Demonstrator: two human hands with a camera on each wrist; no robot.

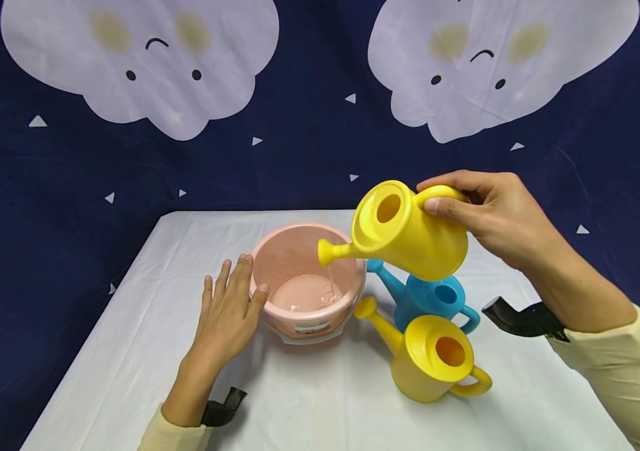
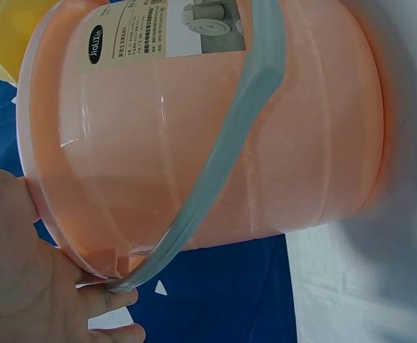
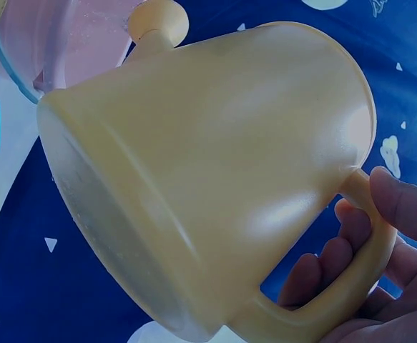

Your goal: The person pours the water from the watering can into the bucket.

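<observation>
My right hand [image 1: 495, 213] grips the handle of a yellow watering can [image 1: 433, 241], also large in the right wrist view. The can is tilted, its spout over the right side of a pink bucket [image 1: 309, 319], and a thin stream of water falls from it. Some water lies in the bottom of the bucket. On the bucket's left rim rests my left hand [image 1: 227, 316], its fingers straight. The left wrist view shows the bucket's grey handle [image 2: 215, 164] hanging down its side, by the fingers.
A blue watering can [image 1: 433, 297] stands right of the bucket, under the raised can. Nearer stands a second yellow watering can [image 1: 429, 357], upright. A white cloth [image 1: 320, 401] covers the table. Behind hangs a dark blue curtain [image 1: 309, 169] with clouds.
</observation>
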